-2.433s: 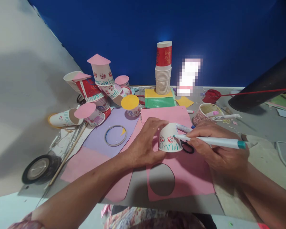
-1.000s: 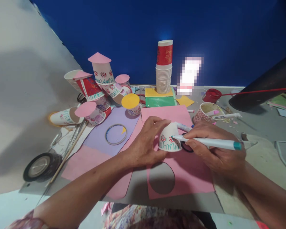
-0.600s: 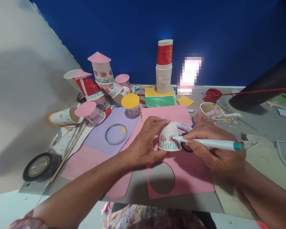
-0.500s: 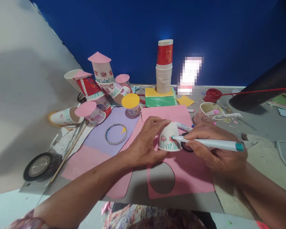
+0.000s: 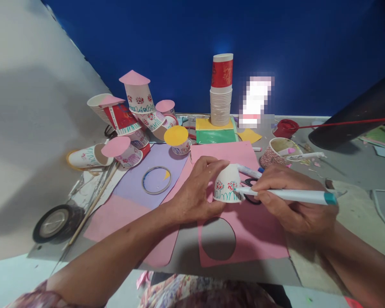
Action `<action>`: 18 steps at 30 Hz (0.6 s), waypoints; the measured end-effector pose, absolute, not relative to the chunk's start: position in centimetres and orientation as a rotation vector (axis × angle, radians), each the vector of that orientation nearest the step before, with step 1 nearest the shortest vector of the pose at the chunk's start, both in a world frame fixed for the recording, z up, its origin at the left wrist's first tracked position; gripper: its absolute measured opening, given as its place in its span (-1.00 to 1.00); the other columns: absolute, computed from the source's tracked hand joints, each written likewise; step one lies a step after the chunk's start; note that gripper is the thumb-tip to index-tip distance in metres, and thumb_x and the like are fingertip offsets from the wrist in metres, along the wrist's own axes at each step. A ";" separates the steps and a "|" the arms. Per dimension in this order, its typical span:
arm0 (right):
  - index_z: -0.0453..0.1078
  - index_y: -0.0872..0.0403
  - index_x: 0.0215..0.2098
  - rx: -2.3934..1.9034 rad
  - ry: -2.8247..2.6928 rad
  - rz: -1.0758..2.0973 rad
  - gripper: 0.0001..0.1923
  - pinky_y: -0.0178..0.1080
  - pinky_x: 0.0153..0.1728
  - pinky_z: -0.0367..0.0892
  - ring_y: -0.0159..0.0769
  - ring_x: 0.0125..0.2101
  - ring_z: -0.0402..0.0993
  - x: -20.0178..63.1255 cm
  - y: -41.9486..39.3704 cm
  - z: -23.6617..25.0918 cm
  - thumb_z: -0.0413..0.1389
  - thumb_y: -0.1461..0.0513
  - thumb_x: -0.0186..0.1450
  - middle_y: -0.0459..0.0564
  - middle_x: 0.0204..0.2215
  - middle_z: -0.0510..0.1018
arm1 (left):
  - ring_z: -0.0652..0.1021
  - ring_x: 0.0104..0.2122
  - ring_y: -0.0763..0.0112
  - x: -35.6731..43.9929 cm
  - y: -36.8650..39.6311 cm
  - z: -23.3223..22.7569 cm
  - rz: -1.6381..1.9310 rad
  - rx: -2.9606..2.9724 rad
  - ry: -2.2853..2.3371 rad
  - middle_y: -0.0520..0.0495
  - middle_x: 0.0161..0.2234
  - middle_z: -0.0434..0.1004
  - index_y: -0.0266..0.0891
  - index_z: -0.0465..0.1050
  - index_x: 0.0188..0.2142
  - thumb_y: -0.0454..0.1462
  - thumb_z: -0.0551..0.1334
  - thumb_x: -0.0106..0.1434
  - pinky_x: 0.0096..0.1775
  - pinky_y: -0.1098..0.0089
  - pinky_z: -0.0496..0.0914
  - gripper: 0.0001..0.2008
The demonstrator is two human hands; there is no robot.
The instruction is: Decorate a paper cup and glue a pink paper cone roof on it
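A short white paper cup [image 5: 225, 173], turned upside down, is gripped by my left hand [image 5: 197, 188] between fingers and thumb. Red flower shapes and green zigzag grass strokes mark its side. My right hand [image 5: 295, 203] is closed round a white marker pen [image 5: 295, 196] with a teal end cap. The pen's tip is at the cup's right side, beside the flowers; whether it touches cannot be made out. Beneath both hands is a pink sheet [image 5: 256, 239] with a round hole cut out. Black-handled scissors [image 5: 251, 197] and another marker [image 5: 248, 171] lie partly hidden behind the pen.
Decorated paper cups with pink cone tops [image 5: 134, 78] stand at the back left, near a yellow-topped cup [image 5: 176, 136]. A tall cup stack [image 5: 220, 105] rises at the back. Tape rolls [image 5: 53, 224], a wooden stick [image 5: 94, 203] and a glue-stained cup [image 5: 272, 152] flank the work area.
My right hand and the marker have shifted slightly right and down, the tip moving from the right flower to lower on the cup. My left hand still holds the cup in place.
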State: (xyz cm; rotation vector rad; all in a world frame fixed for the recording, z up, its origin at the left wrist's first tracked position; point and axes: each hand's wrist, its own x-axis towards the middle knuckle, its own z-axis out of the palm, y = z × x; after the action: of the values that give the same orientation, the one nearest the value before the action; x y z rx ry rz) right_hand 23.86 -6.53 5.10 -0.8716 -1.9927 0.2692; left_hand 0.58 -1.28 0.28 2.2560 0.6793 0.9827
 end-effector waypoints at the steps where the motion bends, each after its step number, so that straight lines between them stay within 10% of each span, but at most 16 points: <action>1: 0.49 0.05 -0.27 -0.867 -1.994 0.271 -0.86 -0.19 -0.40 0.43 -0.30 -0.47 0.53 23.8 -6.5 5.1 0.15 0.39 0.34 -0.07 -0.48 0.62 | 0.41 0.13 0.07 0.6 -1.3 0.2 0.982 2.257 0.677 -0.20 0.11 0.33 -0.07 0.22 0.32 -0.35 0.42 0.10 0.13 0.01 0.46 -0.19; 18: 0.48 -0.13 -0.17 -0.921 -2.046 0.302 -0.79 -0.05 -0.44 0.44 -0.17 -0.47 0.56 23.8 -6.5 5.1 0.15 0.35 0.38 -0.10 -0.45 0.63 | 0.42 0.12 0.05 0.7 -1.3 0.3 0.959 2.254 0.700 -0.19 0.11 0.34 -0.02 0.21 0.33 -0.36 0.41 0.07 0.11 -0.01 0.47 -0.16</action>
State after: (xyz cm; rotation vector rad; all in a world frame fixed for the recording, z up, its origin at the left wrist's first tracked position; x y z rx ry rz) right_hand 23.76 -6.49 5.09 -0.9213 -2.0461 0.3024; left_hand 0.67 -1.28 0.28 2.2537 0.6999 0.9587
